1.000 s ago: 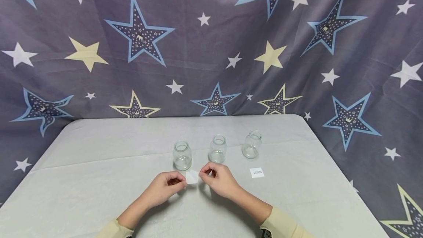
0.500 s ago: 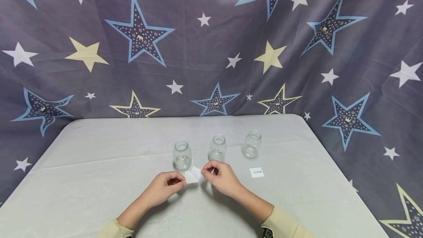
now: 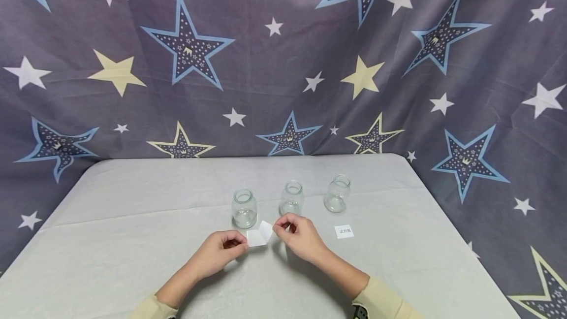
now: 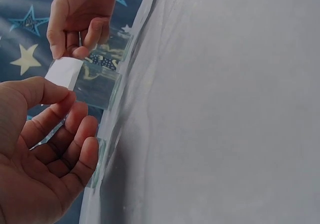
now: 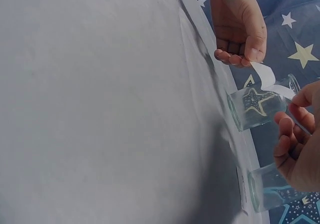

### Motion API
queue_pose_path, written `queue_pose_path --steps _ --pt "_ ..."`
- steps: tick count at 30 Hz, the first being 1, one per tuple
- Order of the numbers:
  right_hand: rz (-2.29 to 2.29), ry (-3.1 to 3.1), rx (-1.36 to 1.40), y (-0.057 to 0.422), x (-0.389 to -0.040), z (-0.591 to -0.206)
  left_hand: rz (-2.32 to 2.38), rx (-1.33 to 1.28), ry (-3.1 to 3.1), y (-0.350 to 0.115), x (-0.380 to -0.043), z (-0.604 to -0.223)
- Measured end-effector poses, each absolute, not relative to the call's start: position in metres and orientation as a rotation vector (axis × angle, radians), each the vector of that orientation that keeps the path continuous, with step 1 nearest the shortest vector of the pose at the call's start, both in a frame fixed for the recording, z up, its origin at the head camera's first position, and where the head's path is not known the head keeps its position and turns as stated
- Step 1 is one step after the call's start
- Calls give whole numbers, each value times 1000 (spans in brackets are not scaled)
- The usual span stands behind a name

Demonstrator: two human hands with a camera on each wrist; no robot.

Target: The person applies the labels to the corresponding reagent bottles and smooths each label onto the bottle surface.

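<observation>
Reaching over the table [image 3: 110, 240] from its near side, slanted both forearms inward, with cream sleeves [image 3: 385, 304] ending short of the hands. Angled the left hand [image 3: 219, 252] toward the middle, with thumb and index finger pinching the left end of a folded white slip [image 3: 255, 238]. Mirrored that with the right hand [image 3: 299, 239], set slightly farther forward, pinching the opposite end. Curled the remaining fingers [image 4: 89, 155] loosely on both sides. Held the slip raised above the table, creased near its middle, with the right half tilted upward. Had it just in front of the left jar [image 3: 244, 213], with the right hand before the middle jar [image 3: 291, 206], partly hiding its base. Could not judge contact there. Stood the right jar [image 3: 338, 198] farther along, with a lettered white card [image 3: 344, 231] lying in front, apart from the right hand. Showed pale cloth stretching from left forearm to left table edge, and from card to right edge. Ended at a star-patterned curtain [image 3: 248, 87] along the far edge, behind all three jars.
</observation>
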State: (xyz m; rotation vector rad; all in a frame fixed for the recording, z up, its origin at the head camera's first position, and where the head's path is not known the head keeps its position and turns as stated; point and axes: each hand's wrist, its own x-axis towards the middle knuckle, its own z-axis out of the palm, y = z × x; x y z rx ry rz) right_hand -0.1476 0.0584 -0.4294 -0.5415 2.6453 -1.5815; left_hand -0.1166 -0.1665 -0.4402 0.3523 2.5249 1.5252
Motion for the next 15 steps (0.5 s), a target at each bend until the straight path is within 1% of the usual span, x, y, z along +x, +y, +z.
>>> queue_pose_path --steps 15 --pt "-1605 2658 -487 67 -151 -428 1483 318 2535 -169 -119 -444"
